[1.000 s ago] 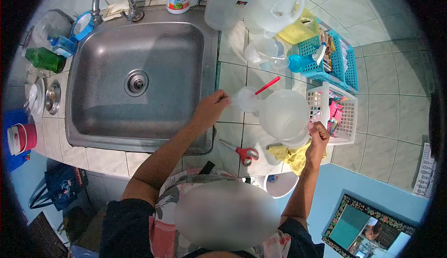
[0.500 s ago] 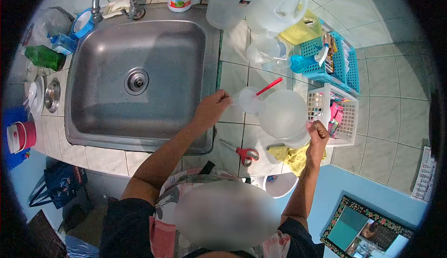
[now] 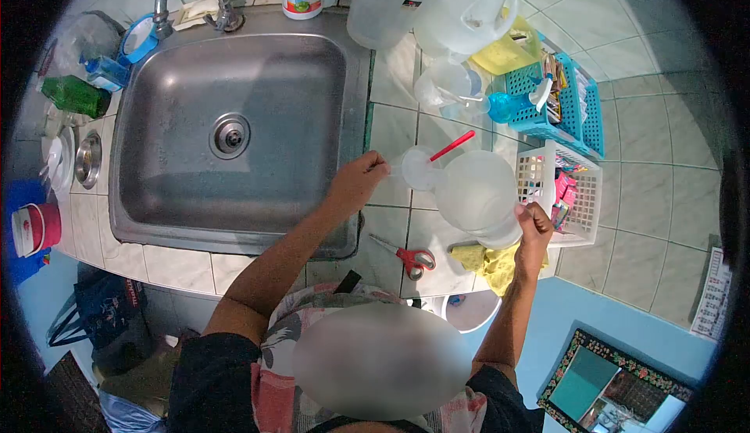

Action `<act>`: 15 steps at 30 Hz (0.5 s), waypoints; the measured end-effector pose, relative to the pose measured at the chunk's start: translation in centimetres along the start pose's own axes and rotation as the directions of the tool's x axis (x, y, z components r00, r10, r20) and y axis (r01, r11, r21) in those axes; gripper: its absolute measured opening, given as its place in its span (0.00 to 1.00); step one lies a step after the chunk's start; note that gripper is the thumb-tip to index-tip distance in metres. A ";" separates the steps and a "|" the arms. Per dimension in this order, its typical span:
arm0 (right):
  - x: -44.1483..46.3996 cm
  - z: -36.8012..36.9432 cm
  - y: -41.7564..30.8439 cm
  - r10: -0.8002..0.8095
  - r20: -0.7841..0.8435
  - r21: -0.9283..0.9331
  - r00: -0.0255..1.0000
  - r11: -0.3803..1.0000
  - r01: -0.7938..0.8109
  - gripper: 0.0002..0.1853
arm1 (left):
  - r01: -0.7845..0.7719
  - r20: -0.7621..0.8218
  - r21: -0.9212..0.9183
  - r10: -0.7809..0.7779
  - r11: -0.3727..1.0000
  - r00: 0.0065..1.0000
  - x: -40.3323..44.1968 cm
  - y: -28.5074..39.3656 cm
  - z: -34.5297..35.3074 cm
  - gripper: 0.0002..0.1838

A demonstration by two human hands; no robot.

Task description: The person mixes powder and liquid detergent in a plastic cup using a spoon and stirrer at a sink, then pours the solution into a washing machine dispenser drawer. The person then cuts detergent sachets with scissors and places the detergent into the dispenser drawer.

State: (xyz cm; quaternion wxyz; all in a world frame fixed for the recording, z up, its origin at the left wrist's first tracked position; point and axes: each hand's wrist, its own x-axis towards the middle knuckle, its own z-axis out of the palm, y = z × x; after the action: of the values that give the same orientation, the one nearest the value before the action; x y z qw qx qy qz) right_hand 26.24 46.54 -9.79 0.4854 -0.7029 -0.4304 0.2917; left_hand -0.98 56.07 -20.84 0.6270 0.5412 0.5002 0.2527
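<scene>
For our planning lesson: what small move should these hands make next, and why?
Perhaps hold the large container steady with the right hand: that hand grips it at one side, while the left hand holds the small cup close by, with a red stick jutting beside them. Whether the vessels touch is unclear.

Small translucent cup point(image 3: 419, 171) in left hand point(image 3: 358, 181)

1 steel sink point(image 3: 164, 136), 1 green bottle point(image 3: 76, 96), 1 white basket point(image 3: 576, 237)
</scene>
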 end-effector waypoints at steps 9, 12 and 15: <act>0.0 0.1 -0.3 0.016 0.004 0.018 1.000 1.000 -0.016 0.21 | 0.029 0.008 -0.032 -0.029 0.999 1.000 0.0 0.1 0.1 0.14; 0.1 0.1 -0.1 -0.002 0.008 0.006 1.000 1.000 0.002 0.21 | 0.001 0.001 0.002 -0.001 1.000 1.000 0.2 -0.5 0.2 0.14; 0.1 0.0 -0.1 -0.015 0.010 -0.002 1.000 1.000 0.015 0.21 | -0.010 0.014 0.003 0.010 1.000 1.000 0.3 -0.7 0.1 0.15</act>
State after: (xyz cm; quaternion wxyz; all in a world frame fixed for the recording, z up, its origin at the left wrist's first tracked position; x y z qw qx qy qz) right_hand 26.22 46.62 -9.75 0.4846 -0.6988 -0.4383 0.2911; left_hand -0.93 56.13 -21.59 0.6283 0.5463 0.4936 0.2514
